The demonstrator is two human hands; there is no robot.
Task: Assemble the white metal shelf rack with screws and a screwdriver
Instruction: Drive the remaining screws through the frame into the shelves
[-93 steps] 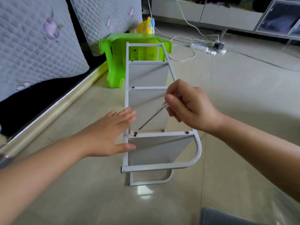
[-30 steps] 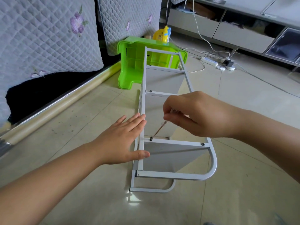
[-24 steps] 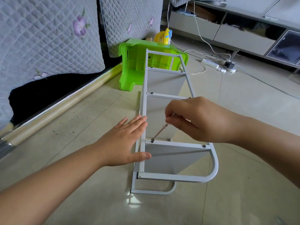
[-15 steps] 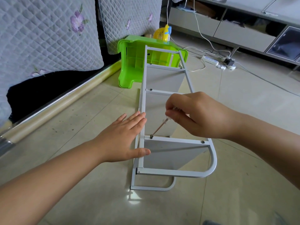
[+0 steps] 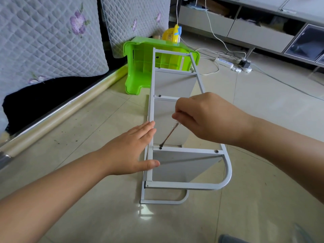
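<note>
The white metal shelf rack [image 5: 226, 174] lies on its side on the tiled floor, its long frame running away from me. My left hand [image 5: 129, 151] presses flat against the frame's left rail with straight fingers, thumb on the rail. My right hand [image 5: 206, 118] pinches the handle of a thin screwdriver [image 5: 169, 135]. Its tip sits on a dark screw [image 5: 160, 147] at the left end of the nearest crossbar. A second screw [image 5: 216, 151] sits at that crossbar's right end. The handle is mostly hidden in my fingers.
A green plastic stool [image 5: 140, 67] lies tipped behind the rack's far end, with a yellow basket [image 5: 171, 35] beyond it. Quilted cushions [image 5: 43, 41] and a sofa base run along the left. A power strip [image 5: 226, 63] and cables lie at the back right.
Across the frames the screwdriver tip settled onto the left screw and stays there; my right hand's fingers shift slightly on the handle. My left hand keeps pressing the rail.
</note>
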